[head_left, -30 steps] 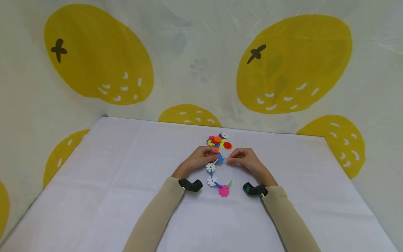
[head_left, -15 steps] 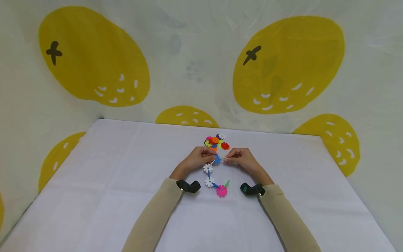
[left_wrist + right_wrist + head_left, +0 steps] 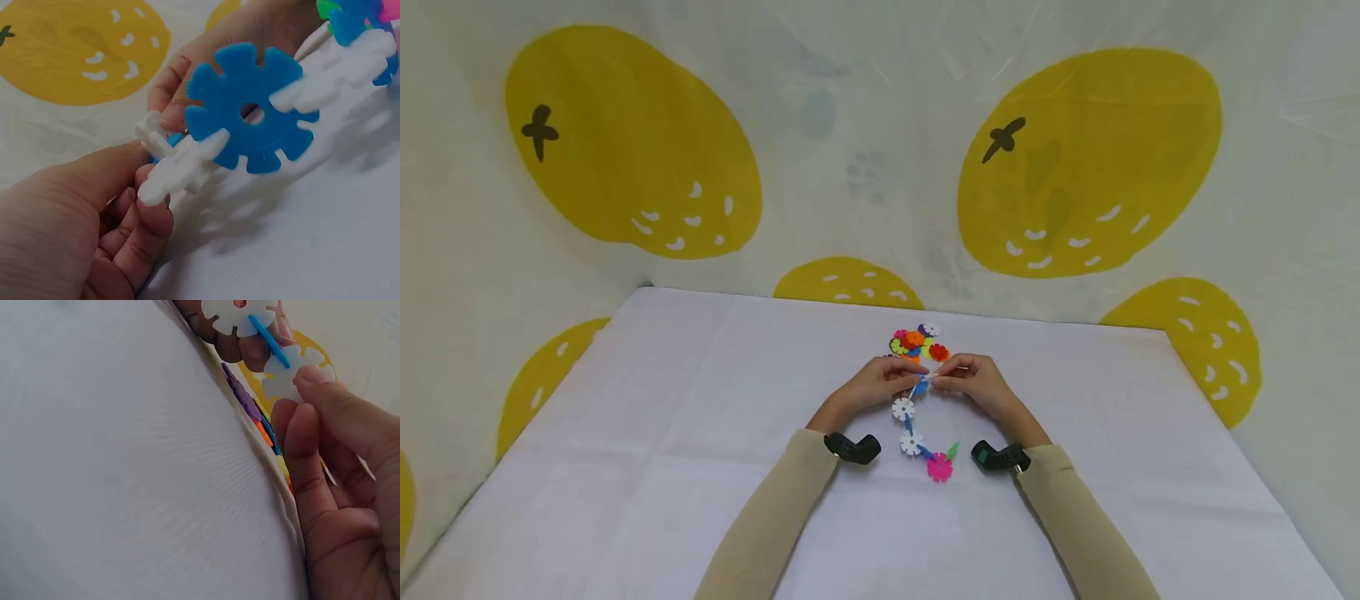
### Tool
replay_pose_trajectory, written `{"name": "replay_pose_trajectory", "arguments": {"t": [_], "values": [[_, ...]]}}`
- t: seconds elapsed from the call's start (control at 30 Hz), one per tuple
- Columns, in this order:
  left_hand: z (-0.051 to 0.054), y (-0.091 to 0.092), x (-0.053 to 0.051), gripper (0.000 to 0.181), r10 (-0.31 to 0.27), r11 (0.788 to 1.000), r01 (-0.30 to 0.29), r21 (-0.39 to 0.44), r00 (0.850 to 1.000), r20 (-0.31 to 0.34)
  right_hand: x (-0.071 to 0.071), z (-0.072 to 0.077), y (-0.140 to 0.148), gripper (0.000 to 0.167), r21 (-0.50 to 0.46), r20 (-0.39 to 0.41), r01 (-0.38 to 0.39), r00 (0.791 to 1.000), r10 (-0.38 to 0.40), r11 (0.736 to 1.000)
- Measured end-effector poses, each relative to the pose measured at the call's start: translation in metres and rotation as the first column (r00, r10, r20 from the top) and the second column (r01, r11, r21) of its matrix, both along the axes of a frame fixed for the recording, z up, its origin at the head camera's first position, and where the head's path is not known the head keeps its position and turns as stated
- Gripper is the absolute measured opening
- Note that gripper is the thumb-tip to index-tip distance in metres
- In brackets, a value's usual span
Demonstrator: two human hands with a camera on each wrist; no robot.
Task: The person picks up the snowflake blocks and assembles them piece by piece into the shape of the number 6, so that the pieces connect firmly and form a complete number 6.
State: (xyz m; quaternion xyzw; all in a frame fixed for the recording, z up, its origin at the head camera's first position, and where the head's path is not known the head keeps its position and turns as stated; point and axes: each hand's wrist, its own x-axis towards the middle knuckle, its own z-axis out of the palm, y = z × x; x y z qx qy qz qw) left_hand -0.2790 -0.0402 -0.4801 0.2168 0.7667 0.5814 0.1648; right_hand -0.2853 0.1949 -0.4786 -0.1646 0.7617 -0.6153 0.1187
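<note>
In the head view, my left hand and right hand nearly meet over a chain of slotted plastic snowflake discs. The left thumb and fingers pinch a white snowflake disc, beside a large blue disc in the left wrist view. My right thumb and fingers pinch another white snowflake disc. A blue disc seen edge-on joins it to the left hand's white disc. Toward me the chain runs through white discs to a pink disc with a green piece.
Just beyond the hands lies a pile of loose snowflake discs in several colours. A white cloth covers the table. Behind it stands a pale backdrop printed with yellow fruit. Each wrist wears a black camera.
My right hand has come in leftward, closing the gap to the left hand. The blue disc between them is now partly hidden. The head view has shifted slightly.
</note>
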Motion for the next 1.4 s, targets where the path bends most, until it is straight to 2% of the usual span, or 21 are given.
{"name": "replay_pose_trajectory", "arguments": {"t": [0.13,0.33,0.43,0.6,1.0,1.17,1.4], "values": [[0.0,0.0,0.0,0.026,-0.01,1.0,0.01,0.013,1.0,-0.015,-0.001,0.001,0.0,0.024,0.018,-0.001,0.017,1.0,-0.017,1.0],[0.002,0.001,0.0,0.025,0.007,0.999,-0.008,0.032,1.0,0.025,-0.002,0.01,-0.002,0.022,-0.007,0.057,0.049,0.997,-0.049,0.999],[0.002,0.001,0.0,0.025,0.009,0.999,-0.01,0.037,0.999,0.032,-0.004,0.012,-0.004,0.024,0.019,0.074,0.098,0.992,-0.099,0.995],[0.001,0.002,0.0,0.025,0.009,0.999,-0.011,0.036,0.999,0.038,-0.011,0.01,-0.006,0.028,0.109,0.038,0.187,0.981,-0.192,0.976],[0.003,0.001,0.002,0.025,0.03,1.0,-0.031,0.003,0.999,0.031,-0.024,0.01,-0.01,0.04,0.211,0.0,0.195,0.98,-0.199,0.958],[0.002,0.001,0.002,0.025,0.029,1.0,-0.029,-0.006,0.999,0.024,-0.025,0.01,-0.01,0.04,0.255,0.017,0.219,0.973,-0.231,0.942],[0.001,-0.001,0.001,0.025,0.031,0.999,-0.031,-0.01,0.999,0.018,-0.022,0.009,-0.011,0.041,0.219,0.032,0.242,0.966,-0.255,0.945]]}}
